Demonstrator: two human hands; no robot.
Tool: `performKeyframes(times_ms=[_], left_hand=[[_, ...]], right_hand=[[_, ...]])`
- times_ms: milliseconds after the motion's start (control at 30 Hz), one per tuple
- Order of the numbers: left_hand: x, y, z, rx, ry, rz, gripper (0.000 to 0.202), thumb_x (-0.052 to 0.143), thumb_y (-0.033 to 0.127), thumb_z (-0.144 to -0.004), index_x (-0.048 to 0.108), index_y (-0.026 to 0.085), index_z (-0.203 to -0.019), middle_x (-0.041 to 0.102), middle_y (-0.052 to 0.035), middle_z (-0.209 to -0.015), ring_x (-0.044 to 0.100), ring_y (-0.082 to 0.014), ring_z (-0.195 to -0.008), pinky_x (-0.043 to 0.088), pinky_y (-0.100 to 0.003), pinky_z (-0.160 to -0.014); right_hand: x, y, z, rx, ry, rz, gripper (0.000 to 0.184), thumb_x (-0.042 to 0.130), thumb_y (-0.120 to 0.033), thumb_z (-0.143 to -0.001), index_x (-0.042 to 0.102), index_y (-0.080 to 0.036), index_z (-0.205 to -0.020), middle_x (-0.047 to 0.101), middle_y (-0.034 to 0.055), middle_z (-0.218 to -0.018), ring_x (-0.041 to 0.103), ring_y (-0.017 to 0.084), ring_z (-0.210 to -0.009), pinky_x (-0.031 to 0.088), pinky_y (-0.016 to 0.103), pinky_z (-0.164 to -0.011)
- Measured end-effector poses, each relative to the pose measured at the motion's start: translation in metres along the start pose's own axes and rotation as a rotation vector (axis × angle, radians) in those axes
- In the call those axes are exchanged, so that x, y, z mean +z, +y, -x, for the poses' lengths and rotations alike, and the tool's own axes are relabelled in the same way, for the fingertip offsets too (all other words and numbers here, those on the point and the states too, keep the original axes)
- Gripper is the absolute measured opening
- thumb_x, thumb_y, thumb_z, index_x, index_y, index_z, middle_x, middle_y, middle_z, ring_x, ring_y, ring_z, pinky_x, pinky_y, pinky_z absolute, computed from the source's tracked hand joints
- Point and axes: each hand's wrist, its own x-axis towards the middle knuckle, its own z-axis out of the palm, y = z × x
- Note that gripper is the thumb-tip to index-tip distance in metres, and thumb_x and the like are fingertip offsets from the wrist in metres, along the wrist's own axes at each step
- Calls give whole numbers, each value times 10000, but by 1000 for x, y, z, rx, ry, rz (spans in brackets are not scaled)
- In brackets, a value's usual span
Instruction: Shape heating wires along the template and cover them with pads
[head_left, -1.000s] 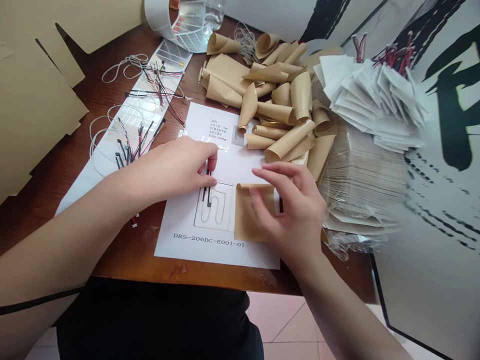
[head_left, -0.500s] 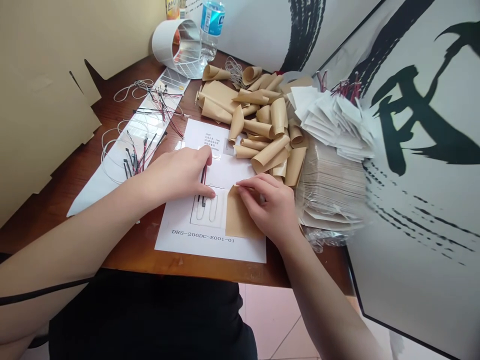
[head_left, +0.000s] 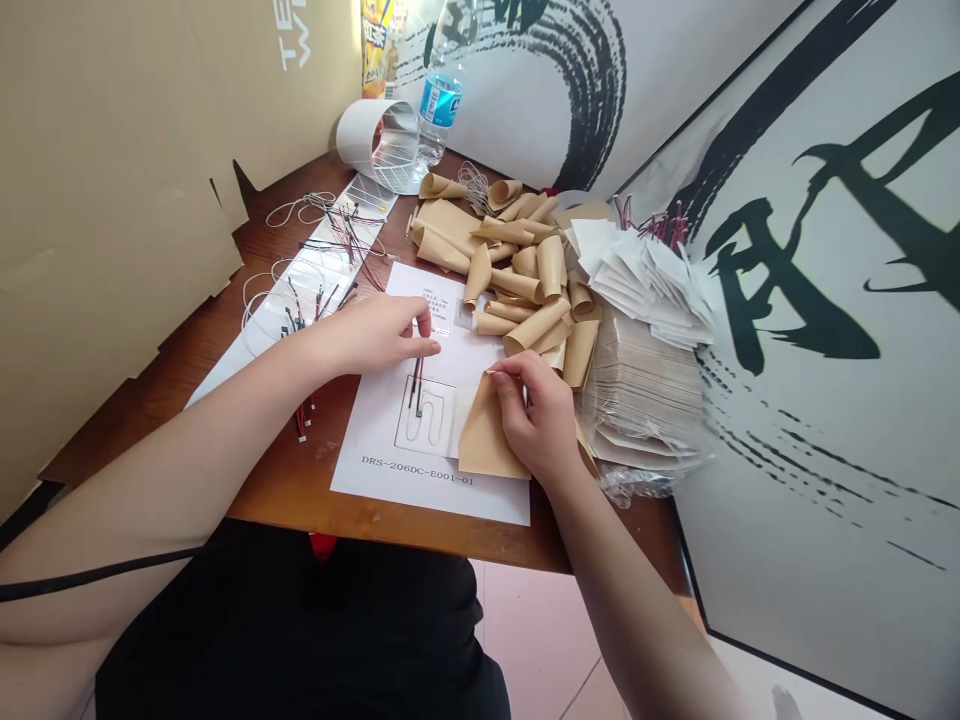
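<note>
My right hand (head_left: 538, 410) pinches the top edge of a brown paper piece (head_left: 484, 445), which stands partly lifted beside a pale, translucent square over a printed outline. Below it lies a white printed sheet (head_left: 375, 490) lettered DRS-206DC-E001-01. My left hand (head_left: 379, 335) hovers over the upper part of that sheet, thumb and forefinger apart with nothing seen between them. Dark red and black leads (head_left: 419, 385) run down from under it to the outlined square, where a thin looped line shows.
Curled brown papers (head_left: 525, 290) are heaped behind the sheet. At right stand a wrapped stack of pads (head_left: 649, 385) and white pieces with wires (head_left: 645, 275). A strip (head_left: 247, 350) with wired parts lies left. A water bottle (head_left: 441, 105) and a white roll (head_left: 360, 135) stand at the back.
The camera view has shifted, so the table sits differently in frame. My left hand has drawn up from the outlined square. My right hand still pinches the brown paper.
</note>
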Motion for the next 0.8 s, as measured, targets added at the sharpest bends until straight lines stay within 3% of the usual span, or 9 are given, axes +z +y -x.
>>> performKeyframes(times_ms=[200, 367, 467, 600, 733, 800], left_hand=[[3, -6, -2, 54, 22, -23, 454, 424, 574, -938, 659, 217, -1090, 730, -106, -1142, 658, -258, -1017, 441, -316, -782], [2, -8, 1, 81, 31, -11, 432, 449, 529, -936, 682, 207, -1105, 741, -99, -1120, 661, -241, -992, 444, -302, -775], [1, -8, 1, 88, 69, 4, 418, 450, 500, -941, 688, 200, -1109, 742, -96, -1112, 659, -237, -977, 439, -303, -773], [2, -9, -2, 74, 128, 23, 384, 462, 457, -944, 700, 183, -1070, 739, -88, -1051, 654, -231, -938, 430, -305, -766], [3, -11, -6, 92, 184, 51, 334, 499, 436, -933, 707, 176, -953, 720, -65, -910, 631, -210, -856, 413, -298, -741], [4, -11, -7, 114, 220, 74, 323, 499, 428, -938, 687, 175, -868, 694, -48, -829, 609, -193, -802, 403, -296, -734]], right_hand=[[-2, 9, 1, 59, 238, -6, 174, 468, -340, -998, 546, -231, -888, 578, 10, -776, 549, 177, -694, 452, 325, -659], [-18, 3, -3, 163, 471, -16, 248, 491, -439, -1007, 571, -215, -938, 563, 14, -786, 529, 165, -658, 430, 313, -607], [-33, -11, -13, 243, 463, -61, 261, 673, -463, -888, 630, -206, -889, 604, 19, -775, 556, 162, -653, 438, 308, -594], [-52, -26, -39, 322, 299, -35, 203, 694, -403, -836, 690, -199, -837, 647, 29, -782, 602, 179, -670, 455, 318, -599], [-65, -22, -84, 313, 485, 228, 208, 619, -297, -885, 755, -143, -915, 702, 113, -855, 650, 241, -785, 499, 408, -752], [-67, -13, -110, 365, 497, 432, 255, 536, -211, -925, 754, -108, -1009, 711, 183, -987, 659, 278, -935, 483, 448, -878]])
